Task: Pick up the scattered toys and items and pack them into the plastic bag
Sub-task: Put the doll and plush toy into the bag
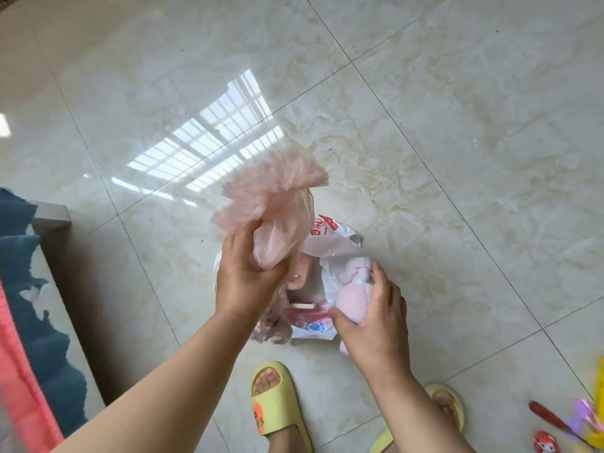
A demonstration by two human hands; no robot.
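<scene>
Pink tulle doll [277, 204], gripped at its gathered waist by the left hand [248, 273] above the plastic bag [330, 243] on the floor, looks light and crushable, while the right hand [376, 315] clasps a soft pink plush toy [354, 297], apparently at the bag's mouth.

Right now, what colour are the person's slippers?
Pale yellow-green slippers, the left one with an orange round patch; seen in the head view.

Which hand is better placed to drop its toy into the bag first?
Probably the left hand: it grips the pink-dressed doll directly over the plastic bag mouth, while the right hand holds the pink plush at the bag's edge.
</scene>
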